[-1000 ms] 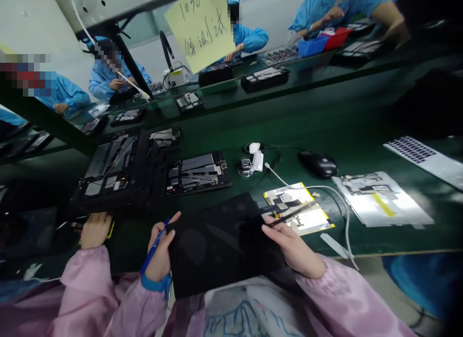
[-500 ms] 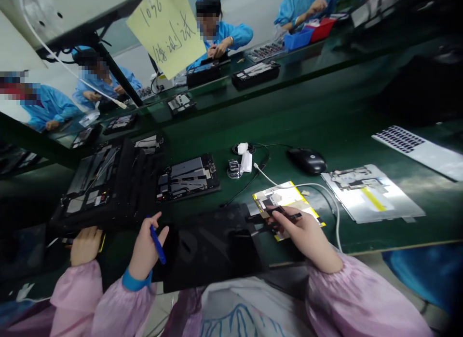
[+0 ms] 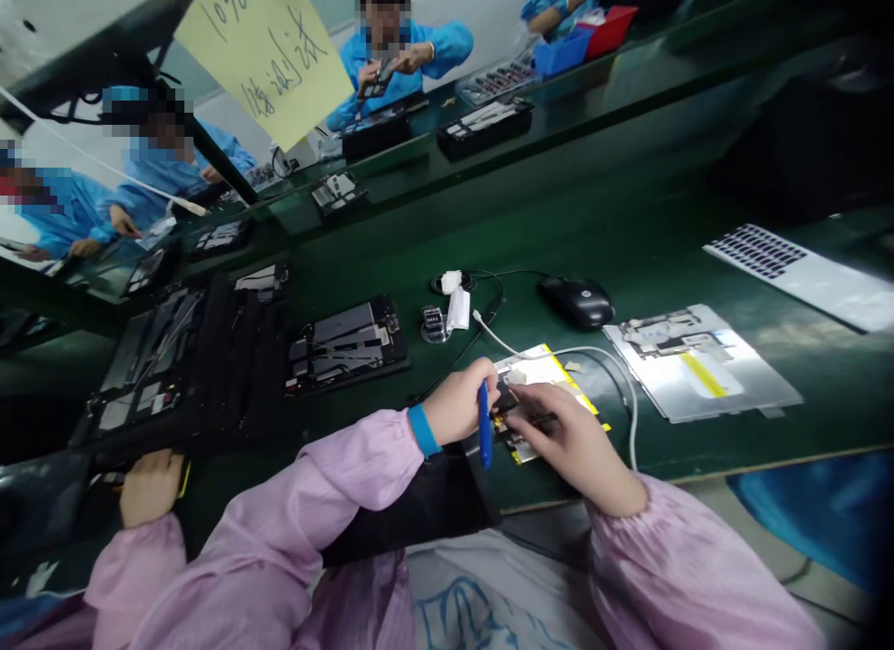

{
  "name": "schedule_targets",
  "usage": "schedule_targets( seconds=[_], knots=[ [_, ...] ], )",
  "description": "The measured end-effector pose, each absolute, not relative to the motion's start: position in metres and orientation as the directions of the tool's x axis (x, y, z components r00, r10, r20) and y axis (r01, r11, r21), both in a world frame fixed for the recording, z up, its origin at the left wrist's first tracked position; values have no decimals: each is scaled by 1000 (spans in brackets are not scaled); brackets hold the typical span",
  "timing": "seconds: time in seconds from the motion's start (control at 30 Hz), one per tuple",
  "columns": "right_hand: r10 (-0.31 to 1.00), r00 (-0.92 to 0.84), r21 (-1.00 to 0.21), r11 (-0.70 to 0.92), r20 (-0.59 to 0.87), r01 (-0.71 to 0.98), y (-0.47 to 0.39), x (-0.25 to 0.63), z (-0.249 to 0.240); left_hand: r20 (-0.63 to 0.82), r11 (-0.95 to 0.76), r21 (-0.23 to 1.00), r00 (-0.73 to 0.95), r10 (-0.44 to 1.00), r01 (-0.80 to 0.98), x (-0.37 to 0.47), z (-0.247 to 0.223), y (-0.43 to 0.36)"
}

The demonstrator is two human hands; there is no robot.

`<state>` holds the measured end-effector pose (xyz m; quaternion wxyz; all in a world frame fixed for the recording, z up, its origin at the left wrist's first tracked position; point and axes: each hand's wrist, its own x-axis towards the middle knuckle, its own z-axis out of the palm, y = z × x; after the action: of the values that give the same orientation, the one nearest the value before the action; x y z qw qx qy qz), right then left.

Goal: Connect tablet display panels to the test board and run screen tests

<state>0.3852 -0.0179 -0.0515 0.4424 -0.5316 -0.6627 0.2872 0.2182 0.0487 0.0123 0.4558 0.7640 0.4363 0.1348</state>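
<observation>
In my left hand (image 3: 461, 400), which wears a blue wristband, is a slim blue pen-like tool (image 3: 484, 431), its lower end pointing down. The left fingertips meet a small black part (image 3: 506, 400) above a flat white-and-silver battery pack (image 3: 562, 375) with yellow edges. My right hand (image 3: 569, 445) comes in from the right, its thumb and fingers curled round that black part. The exact contact is partly hidden by the fingers. A flat black screen panel (image 3: 433, 510) lies below my left forearm, partly covered by it.
An opened tablet (image 3: 349, 345) and stacked tablet housings (image 3: 150, 361) lie left. Rightward are a white cable (image 3: 632, 422), a mouse (image 3: 578, 302), a silver plate (image 3: 670, 375) and a keyboard (image 3: 803, 268). A neighbour's hand (image 3: 150, 487) rests at left; co-workers sit opposite.
My left hand has moved right with the blue tool, from beside the black panel to my right hand at the battery pack. The view has shifted slightly right.
</observation>
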Motion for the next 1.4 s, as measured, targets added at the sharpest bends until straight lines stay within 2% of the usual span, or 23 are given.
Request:
schedule_targets(
  seconds=[0.07, 0.13, 0.27, 0.6, 0.83, 1.1, 1.4],
  knots=[
    [918, -188, -744, 394, 349, 540, -21, 391, -59, -193, -212, 796, 569, 799, 568, 218, 10, 51],
    [892, -272, -636, 448, 361, 628, -24, 392, -65, -194, -245, 749, 557, 807, 615, 215, 10, 51],
    [906, -221, -535, 396, 362, 746, -28, 386, -70, -192, -310, 679, 569, 800, 665, 211, 8, 50],
    [912, -231, -517, 385, 339, 765, -30, 386, -65, -349, -384, 569, 637, 687, 727, 212, 12, 63],
    [899, -267, -506, 419, 348, 754, -29, 390, -63, -362, -326, 612, 622, 695, 720, 210, 9, 66],
    [901, -261, -519, 417, 348, 746, -29, 390, -63, -420, -413, 475, 613, 670, 777, 216, 13, 66],
    [896, -267, -517, 427, 356, 742, -29, 390, -64, -434, -418, 460, 609, 664, 783, 216, 14, 65]
  ],
)
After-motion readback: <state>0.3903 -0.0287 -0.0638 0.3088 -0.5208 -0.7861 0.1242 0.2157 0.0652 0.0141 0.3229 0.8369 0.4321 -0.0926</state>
